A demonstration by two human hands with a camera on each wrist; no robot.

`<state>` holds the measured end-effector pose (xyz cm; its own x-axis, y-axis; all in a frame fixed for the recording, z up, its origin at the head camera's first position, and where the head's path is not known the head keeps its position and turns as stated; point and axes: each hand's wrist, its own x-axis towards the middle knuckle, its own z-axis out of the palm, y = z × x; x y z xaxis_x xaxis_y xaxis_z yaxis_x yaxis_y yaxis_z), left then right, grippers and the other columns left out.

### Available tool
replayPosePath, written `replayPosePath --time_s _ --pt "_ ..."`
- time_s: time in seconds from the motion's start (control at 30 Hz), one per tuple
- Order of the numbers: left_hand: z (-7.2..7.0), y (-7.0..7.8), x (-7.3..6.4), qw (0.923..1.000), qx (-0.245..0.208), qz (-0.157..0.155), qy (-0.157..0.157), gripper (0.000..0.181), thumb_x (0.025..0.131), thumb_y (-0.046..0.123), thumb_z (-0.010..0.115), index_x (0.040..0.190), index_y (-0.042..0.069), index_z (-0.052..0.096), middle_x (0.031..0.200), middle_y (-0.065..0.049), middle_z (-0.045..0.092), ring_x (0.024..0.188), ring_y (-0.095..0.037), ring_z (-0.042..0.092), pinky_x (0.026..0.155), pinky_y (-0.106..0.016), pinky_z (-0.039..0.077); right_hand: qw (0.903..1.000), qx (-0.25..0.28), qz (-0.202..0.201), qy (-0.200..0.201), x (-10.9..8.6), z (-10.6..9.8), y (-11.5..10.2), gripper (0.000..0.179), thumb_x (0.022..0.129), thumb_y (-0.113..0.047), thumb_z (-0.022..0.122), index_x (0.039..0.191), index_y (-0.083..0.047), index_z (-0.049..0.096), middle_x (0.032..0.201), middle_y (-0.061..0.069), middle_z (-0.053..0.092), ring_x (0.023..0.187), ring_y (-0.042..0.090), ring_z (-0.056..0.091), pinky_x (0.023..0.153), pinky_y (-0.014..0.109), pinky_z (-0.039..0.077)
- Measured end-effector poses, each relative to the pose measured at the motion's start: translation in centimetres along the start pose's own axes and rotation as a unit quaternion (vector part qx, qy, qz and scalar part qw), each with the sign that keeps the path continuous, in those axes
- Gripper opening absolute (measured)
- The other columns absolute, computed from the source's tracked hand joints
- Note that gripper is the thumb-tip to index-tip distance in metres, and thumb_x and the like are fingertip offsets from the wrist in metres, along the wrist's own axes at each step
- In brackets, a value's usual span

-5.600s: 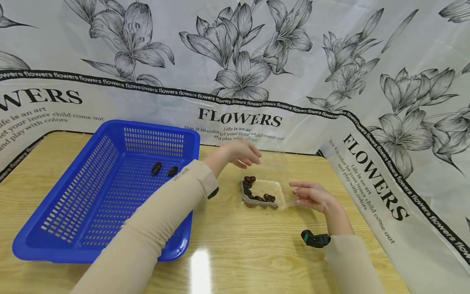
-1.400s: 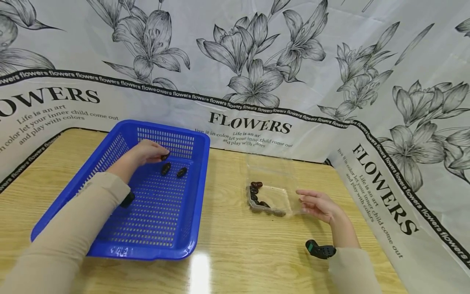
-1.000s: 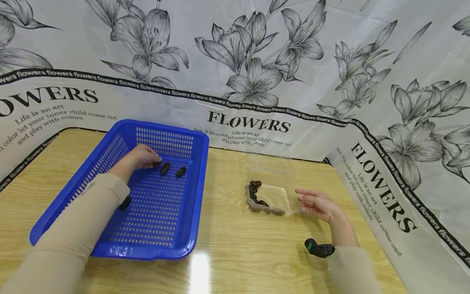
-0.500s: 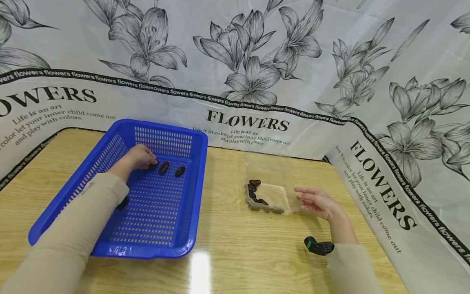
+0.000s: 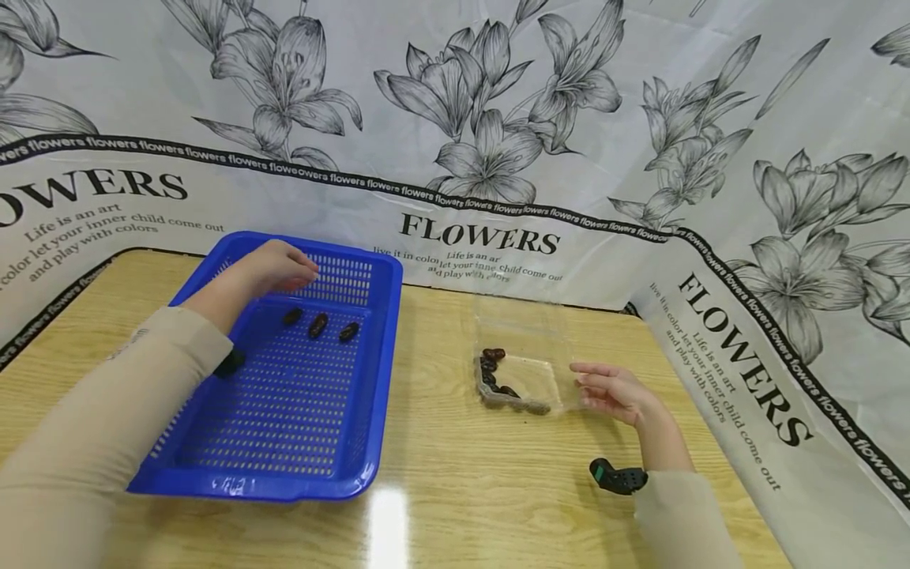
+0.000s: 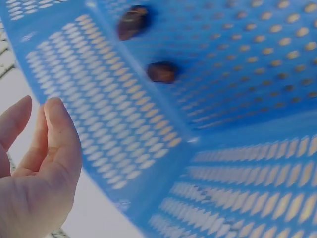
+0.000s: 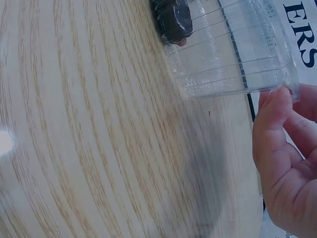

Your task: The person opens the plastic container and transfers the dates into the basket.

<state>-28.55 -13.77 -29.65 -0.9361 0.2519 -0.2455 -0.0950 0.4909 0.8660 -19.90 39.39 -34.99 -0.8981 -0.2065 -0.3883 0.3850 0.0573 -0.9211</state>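
Note:
My left hand [image 5: 280,267] is raised over the back of the blue plastic basket [image 5: 277,411], fingers relaxed and nothing in them. In the left wrist view its thumb and fingertips stand apart. Below it three dark brown dates lie in a row on the basket floor: a left date [image 5: 291,316], a middle date [image 5: 317,325] and a right date [image 5: 348,332]. At the right, my right hand [image 5: 614,393] pinches the rim of a clear plastic box [image 7: 213,74] between thumb and fingers. Several more dates [image 5: 487,370] line the box's left and front sides.
Both containers stand on a wood-grain table [image 5: 441,482], the basket left and the box right of centre. A white flower-print cloth [image 5: 469,95] rises behind and along the right side. The box's transparent lid [image 5: 522,316] stands open towards the back.
My left hand carried a date from the box into the basket, set it left of the other two, let go and has now lifted away. My right hand stays at the box.

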Motion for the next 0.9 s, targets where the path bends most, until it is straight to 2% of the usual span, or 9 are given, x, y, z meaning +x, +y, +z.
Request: replayPosePath --time_s 0.17,0.3,0.47,0.57,0.67,0.77,0.9 --pt "0.4 3.3 -0.7 0.9991 -0.014 0.005 -0.039 0.044 0.095 0.008 0.05 0.132 -0.012 0.038 0.135 -0.028 0.038 0.125 -0.04 0.039 0.103 -0.045 0.035 1.0 0.0 0.002 0.001 -0.1 0.1 0.1 0.024 0.094 -0.002 0.052 0.099 -0.017 0.07 0.092 0.006 0.061 0.068 0.01 0.061 0.063 0.021 0.052" --pt "1.3 5.5 -0.9 0.9983 0.006 0.018 -0.055 0.041 0.095 0.008 0.052 0.129 -0.011 0.041 0.132 -0.026 0.042 0.123 -0.04 0.042 0.101 -0.045 0.037 1.0 -0.004 0.002 0.007 -0.1 0.2 0.0 0.023 0.093 -0.004 0.054 0.096 -0.019 0.07 0.092 0.005 0.061 0.067 0.01 0.061 0.061 0.02 0.052" --pt "2.4 7.7 -0.7 0.9969 0.033 0.023 -0.067 0.038 0.093 0.008 0.054 0.126 -0.008 0.046 0.126 -0.021 0.049 0.115 -0.034 0.049 0.094 -0.038 0.044 0.9996 -0.024 0.003 0.011 0.0 0.3 -0.1 0.022 0.094 -0.005 0.054 0.11 -0.013 0.066 0.093 0.005 0.06 0.069 0.011 0.061 0.062 0.02 0.051" --pt "3.2 8.9 -0.6 0.9949 0.05 0.037 -0.08 0.034 0.092 0.007 0.056 0.123 -0.007 0.049 0.115 -0.016 0.055 0.1 -0.025 0.054 0.082 -0.03 0.048 0.9995 -0.03 0.004 0.014 0.1 0.4 -0.2 0.024 0.093 -0.004 0.054 0.116 -0.008 0.062 0.092 0.005 0.06 0.071 0.011 0.061 0.063 0.02 0.052" --pt "4.2 10.2 -0.7 0.9918 0.065 0.053 -0.097 0.032 0.09 0.007 0.057 0.12 -0.004 0.051 0.107 -0.01 0.055 0.089 -0.018 0.053 0.073 -0.024 0.047 0.9993 -0.031 0.008 0.017 0.0 0.3 -0.2 0.027 0.093 -0.004 0.054 0.12 -0.005 0.059 0.092 0.005 0.06 0.071 0.011 0.061 0.063 0.021 0.052" --pt "5.4 11.4 -0.9 0.9897 0.066 0.061 -0.111 0.031 0.09 0.006 0.057 0.119 -0.002 0.051 0.11 -0.01 0.053 0.091 -0.02 0.052 0.076 -0.026 0.047 0.9994 -0.031 0.009 0.016 -0.1 0.3 -0.1 0.028 0.094 -0.004 0.053 0.122 -0.004 0.058 0.092 0.005 0.06 0.072 0.012 0.061 0.064 0.021 0.052" --pt "7.4 12.6 -0.7 0.9886 0.062 0.057 -0.125 0.029 0.09 0.006 0.058 0.118 0.0 0.053 0.109 -0.007 0.051 0.09 -0.02 0.05 0.076 -0.028 0.046 0.9994 -0.027 0.009 0.017 0.1 0.5 0.0 0.025 0.094 -0.004 0.054 0.118 -0.007 0.061 0.092 0.005 0.06 0.072 0.012 0.061 0.063 0.02 0.052"
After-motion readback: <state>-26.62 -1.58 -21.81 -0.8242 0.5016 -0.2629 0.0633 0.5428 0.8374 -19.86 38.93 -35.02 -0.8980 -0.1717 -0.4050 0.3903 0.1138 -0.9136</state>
